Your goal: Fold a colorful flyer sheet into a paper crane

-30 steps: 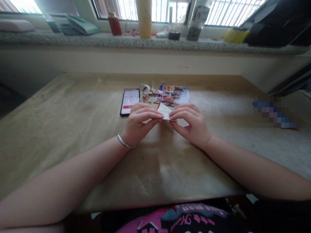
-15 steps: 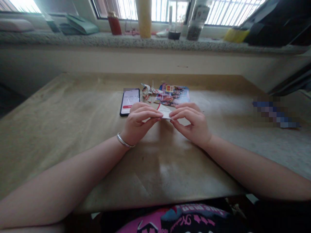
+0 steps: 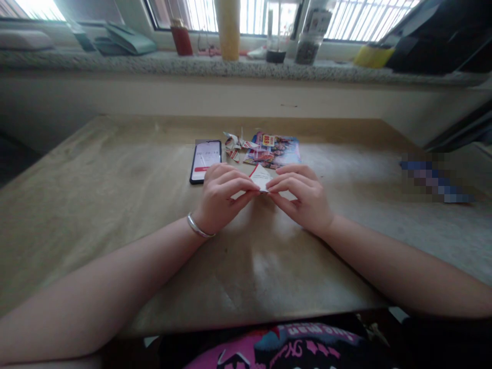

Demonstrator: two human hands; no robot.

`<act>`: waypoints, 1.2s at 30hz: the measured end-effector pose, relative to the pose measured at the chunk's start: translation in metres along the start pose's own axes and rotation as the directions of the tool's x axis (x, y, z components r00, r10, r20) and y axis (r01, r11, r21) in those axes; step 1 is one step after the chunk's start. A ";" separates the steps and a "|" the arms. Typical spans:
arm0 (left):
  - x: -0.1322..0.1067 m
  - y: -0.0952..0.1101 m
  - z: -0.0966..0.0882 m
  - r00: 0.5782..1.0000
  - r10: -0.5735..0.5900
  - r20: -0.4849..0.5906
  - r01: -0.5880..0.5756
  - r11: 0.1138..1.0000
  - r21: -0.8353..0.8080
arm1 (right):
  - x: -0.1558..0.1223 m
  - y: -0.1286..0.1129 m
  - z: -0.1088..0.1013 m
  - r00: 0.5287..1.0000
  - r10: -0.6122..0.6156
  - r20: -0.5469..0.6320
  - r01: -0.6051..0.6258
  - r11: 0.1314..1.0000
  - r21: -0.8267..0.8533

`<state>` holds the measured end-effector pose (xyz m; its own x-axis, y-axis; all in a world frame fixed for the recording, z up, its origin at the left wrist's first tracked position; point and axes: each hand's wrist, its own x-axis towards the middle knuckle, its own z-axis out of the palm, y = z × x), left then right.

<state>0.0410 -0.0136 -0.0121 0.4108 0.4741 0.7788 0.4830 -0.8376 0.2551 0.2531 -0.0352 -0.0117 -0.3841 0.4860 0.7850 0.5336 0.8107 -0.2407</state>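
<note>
My paper (image 3: 260,176) is over the bench (image 3: 115,179), its near edge pinched between thumb and fingers of my left hand (image 3: 222,197) and right hand (image 3: 307,197). The left has just shifted closer to the right; I seem to be pressing that edge. Its corners are covered, its print unreadable; my left hand partly hides the phone (image 3: 206,156).

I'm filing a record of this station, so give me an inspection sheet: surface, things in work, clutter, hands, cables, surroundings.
Surface: brown table, with glare patches.
Things in work: white paper, red along one edge.
Clutter: phone, striped paper pieces and colourful printed item toward the far side; pixelated object at right, unidentifiable.
Left hand: fingertips pinching the paper; bracelet on wrist.
Right hand: fingertips pinching the paper.
Cables: nothing seen for certain.
Surroundings: speckled windowsill bearing red bottle and yellow cylinder.
</note>
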 end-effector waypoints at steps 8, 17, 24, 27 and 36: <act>-0.001 -0.002 0.004 1.000 0.030 -0.002 -0.030 0.998 0.057 | 0.003 -0.002 0.002 0.999 0.041 0.002 -0.041 0.998 0.055; 0.000 0.000 0.004 0.998 0.066 0.009 -0.067 0.996 0.066 | 0.004 -0.006 0.004 0.995 0.095 0.001 -0.095 0.993 0.076; 0.000 0.002 0.005 0.993 0.110 0.051 -0.114 0.988 0.102 | 0.004 -0.008 0.006 0.997 0.059 0.048 -0.062 0.996 0.067; 0.001 0.003 0.004 0.989 0.129 0.066 -0.135 0.985 0.106 | 0.004 -0.009 0.006 0.997 0.049 0.051 -0.052 0.997 0.056; 0.002 0.006 0.004 0.985 0.122 0.121 -0.139 0.981 0.136 | 0.004 -0.006 0.008 0.997 0.040 0.063 -0.042 0.999 0.020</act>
<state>0.0479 -0.0167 -0.0108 0.5573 0.3972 0.7291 0.5223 -0.8503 0.0640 0.2424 -0.0360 -0.0118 -0.4090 0.5378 0.7372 0.5343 0.7961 -0.2843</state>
